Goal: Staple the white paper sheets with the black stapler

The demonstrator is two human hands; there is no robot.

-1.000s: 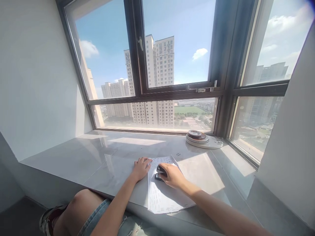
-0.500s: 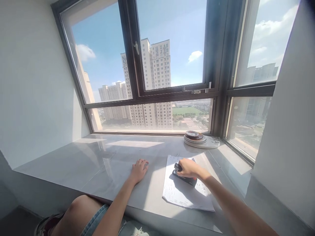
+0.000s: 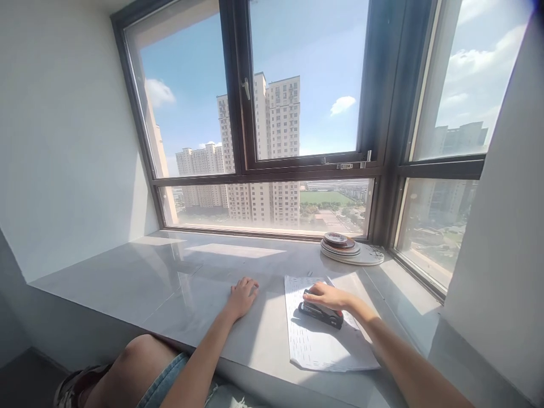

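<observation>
My right hand (image 3: 326,294) lies over the top of a black stapler (image 3: 322,317), with its fingers bent around the upper arm. Under the stapler are printed sheets of white paper (image 3: 308,348), seemingly a thin stack with a slightly curled lower corner. The stapler's base sits on the sheets, slanting down to the right. Left of the paper, my left hand (image 3: 243,296) rests palm down on the pale stone sill (image 3: 204,317), its fingers loosely spread and holding nothing.
A stack of round plates or coasters (image 3: 340,249) stands near the window corner. Tiny metal bits (image 3: 309,274) lie by the paper's top edge. Dark window frames (image 3: 255,233) border the sill behind, and a white wall (image 3: 493,272) rises at right.
My right hand has gone from a curled grip around the raised front of the stapler to lying flatter along its top. The stapler's upper arm is lower. My view has shifted slightly.
</observation>
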